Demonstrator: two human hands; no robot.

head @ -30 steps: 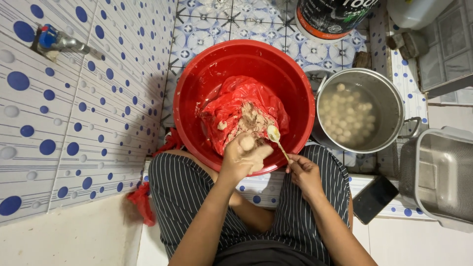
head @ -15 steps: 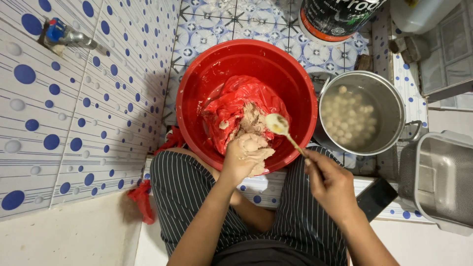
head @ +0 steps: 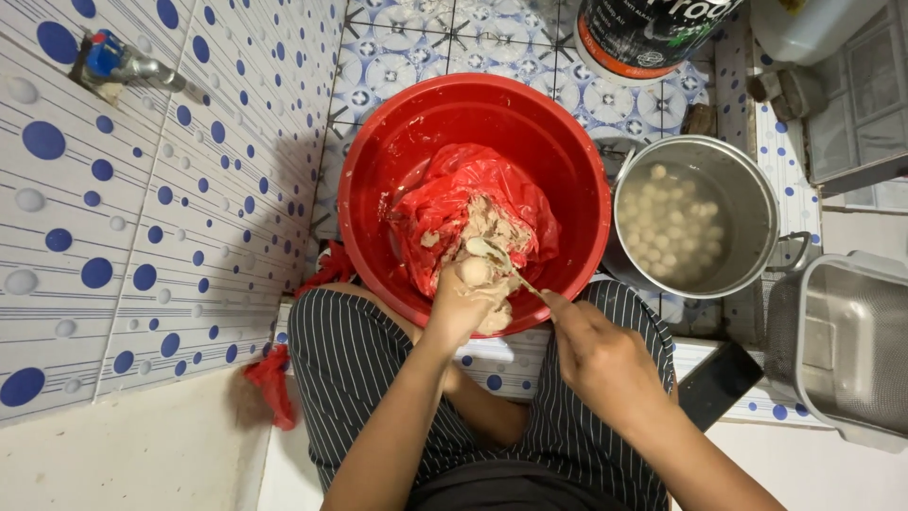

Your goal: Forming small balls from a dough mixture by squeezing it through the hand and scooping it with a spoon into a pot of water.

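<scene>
My left hand (head: 468, 301) is closed around a lump of pale paste over the near side of a red basin (head: 378, 161). A round ball of paste (head: 474, 272) bulges out at the top of the fist. My right hand (head: 594, 352) grips a spoon (head: 490, 252) by its handle, and the spoon's bowl sits right at the ball. Inside the basin lies a red plastic bag (head: 454, 194) with more paste (head: 487, 220) on it. To the right stands a metal pot (head: 752, 189) of water with several pale balls (head: 670, 222) in it.
A blue-dotted tiled wall with a tap (head: 118, 64) rises on the left. A dark bucket (head: 653, 33) and a white jug (head: 804, 24) stand at the back. A metal tray (head: 856, 355) and a dark flat object (head: 719, 383) sit at the right. A red cloth (head: 270, 383) lies by my striped trousers.
My right hand swung out to the right with the spoon, then came back in, bringing the spoon's bowl to the top of my left fist, where a ball of paste has squeezed out.
</scene>
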